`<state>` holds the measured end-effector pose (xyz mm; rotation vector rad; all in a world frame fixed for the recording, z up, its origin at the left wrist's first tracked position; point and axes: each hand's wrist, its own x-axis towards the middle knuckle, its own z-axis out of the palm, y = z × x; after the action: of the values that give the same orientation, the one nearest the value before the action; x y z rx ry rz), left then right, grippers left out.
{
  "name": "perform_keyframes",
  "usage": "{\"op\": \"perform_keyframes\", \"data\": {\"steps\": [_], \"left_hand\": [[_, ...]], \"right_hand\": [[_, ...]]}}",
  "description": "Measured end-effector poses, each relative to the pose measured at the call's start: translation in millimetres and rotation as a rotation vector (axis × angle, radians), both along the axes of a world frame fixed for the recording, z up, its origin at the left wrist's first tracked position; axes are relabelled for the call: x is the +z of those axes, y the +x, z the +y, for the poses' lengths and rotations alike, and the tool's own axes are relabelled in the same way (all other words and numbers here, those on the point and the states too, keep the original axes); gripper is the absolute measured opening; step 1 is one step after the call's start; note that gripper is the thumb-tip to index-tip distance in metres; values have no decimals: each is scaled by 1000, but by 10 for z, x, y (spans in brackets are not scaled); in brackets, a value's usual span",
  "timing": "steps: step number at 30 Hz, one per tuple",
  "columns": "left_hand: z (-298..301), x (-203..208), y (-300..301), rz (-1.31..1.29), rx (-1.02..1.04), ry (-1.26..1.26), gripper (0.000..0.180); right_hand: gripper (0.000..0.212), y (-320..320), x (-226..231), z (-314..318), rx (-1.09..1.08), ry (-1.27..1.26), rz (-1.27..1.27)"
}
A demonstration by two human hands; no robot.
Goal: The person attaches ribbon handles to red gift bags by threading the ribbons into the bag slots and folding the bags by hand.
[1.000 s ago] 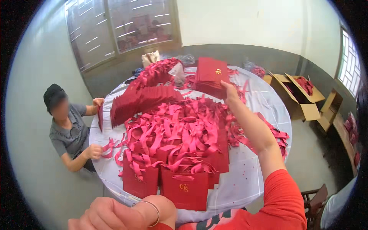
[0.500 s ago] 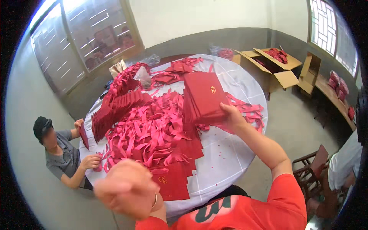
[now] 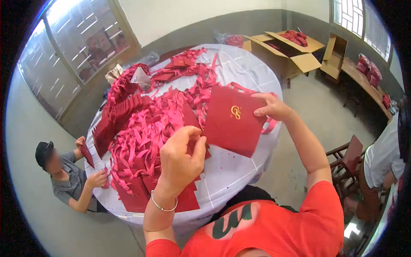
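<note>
My right hand (image 3: 274, 107) grips the right edge of a flat dark red gift bag (image 3: 233, 128) with a gold emblem, thumb on its front. Whether more bags lie behind it, I cannot tell. My left hand (image 3: 183, 160) is closed in a pinch, its fingertips right at the bag's left edge. What they pinch, if anything, is too small to make out. Left of the hands, a big heap of pink ribbons (image 3: 141, 137) covers the table. Flat red bags (image 3: 135, 192) lie overlapped at the near edge, partly under the ribbons and behind my left forearm.
A round table with a white cloth (image 3: 218, 188) stands before me. A row of red bags (image 3: 117, 122) leans on its left side. A co-worker (image 3: 68, 175) sits at the left, holding red pieces. Open cardboard boxes (image 3: 295, 53) stand at the back right; another person (image 3: 381, 162) is at the right.
My left hand has swung up and right from the lower left to the bag's left edge. The bag in my right hand has come nearer and now faces me more squarely.
</note>
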<state>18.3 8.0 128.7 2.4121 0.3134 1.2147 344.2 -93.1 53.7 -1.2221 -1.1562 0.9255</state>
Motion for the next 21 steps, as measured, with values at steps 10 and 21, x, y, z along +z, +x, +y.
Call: {"op": "perform_keyframes", "data": {"steps": [10,21], "left_hand": [[-206,-1047,230,533,44,60,85],[-109,-1589,260,482,277,363,71]], "right_hand": [[55,196,-201,591,277,-352,-171],[40,-129,-528,445,-236,-167,-379]]}}
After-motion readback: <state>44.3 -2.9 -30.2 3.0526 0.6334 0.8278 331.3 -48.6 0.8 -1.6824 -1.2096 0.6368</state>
